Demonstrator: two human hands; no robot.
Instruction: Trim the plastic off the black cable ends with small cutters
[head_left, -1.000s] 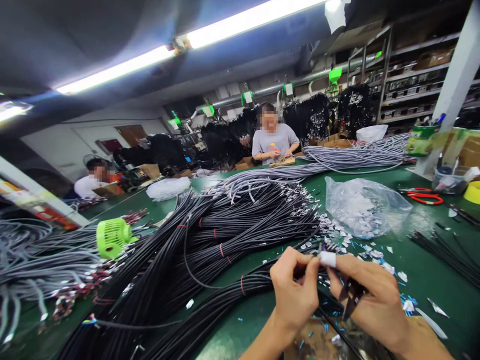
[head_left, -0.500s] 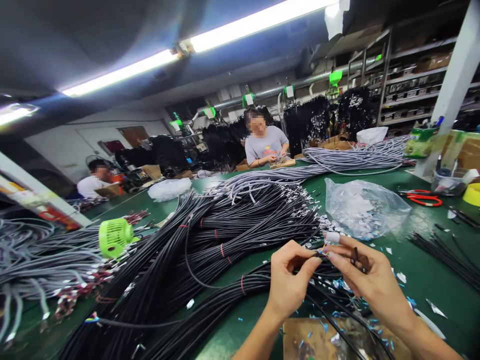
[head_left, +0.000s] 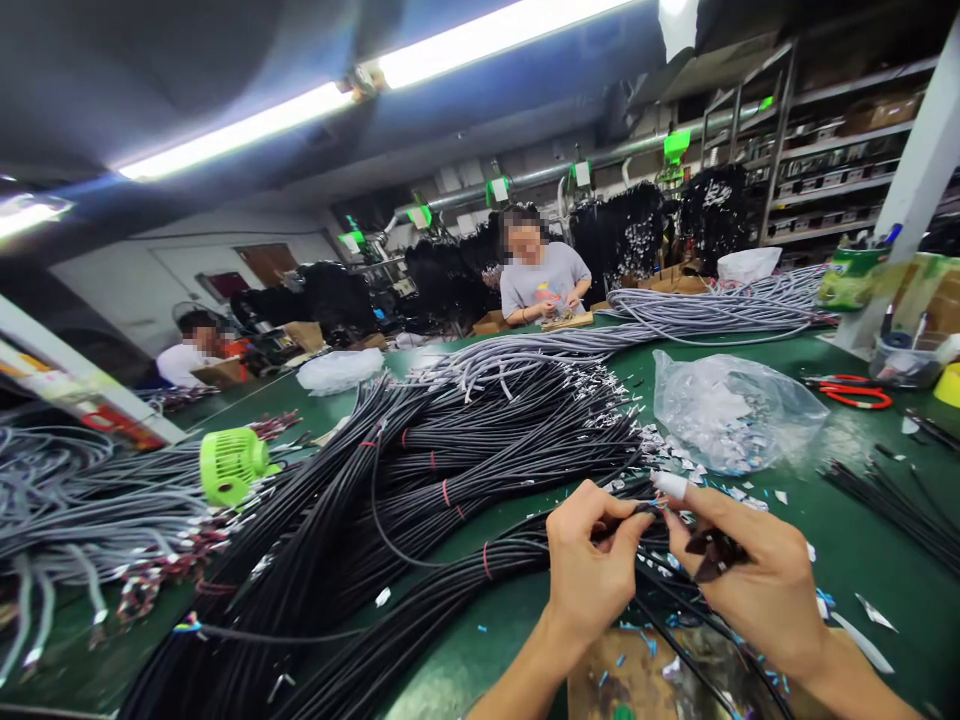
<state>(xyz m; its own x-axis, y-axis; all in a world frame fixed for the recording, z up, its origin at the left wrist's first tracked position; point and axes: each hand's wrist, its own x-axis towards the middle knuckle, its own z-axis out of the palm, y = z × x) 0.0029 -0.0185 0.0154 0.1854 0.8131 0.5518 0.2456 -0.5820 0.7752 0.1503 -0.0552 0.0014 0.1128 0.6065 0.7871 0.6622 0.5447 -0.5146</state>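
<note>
My left hand (head_left: 592, 560) pinches the end of a black cable, thumb against forefinger, right of the black cable bundles (head_left: 495, 440). Thin coloured wires (head_left: 654, 503) stick out of that end. At those wires, the thumb and white-wrapped forefinger of my right hand (head_left: 757, 560) are close together. A small dark tool (head_left: 712, 553) rests inside the right palm, its shape partly hidden by the fingers. Below both hands lies a worn wooden board (head_left: 626, 665) with blue and white scraps on it.
A clear bag of scraps (head_left: 731, 410) lies beyond my hands, with red-handled scissors (head_left: 851, 392) at right. Grey cables (head_left: 675, 310) cross the green table. A small green fan (head_left: 234, 467) stands left. Two people sit farther back; one (head_left: 544, 280) faces this table.
Both hands have shifted slightly right in the view and stay together at the cable end. My right hand has turned a little, and its dark tool sits lower and shows a different side.
</note>
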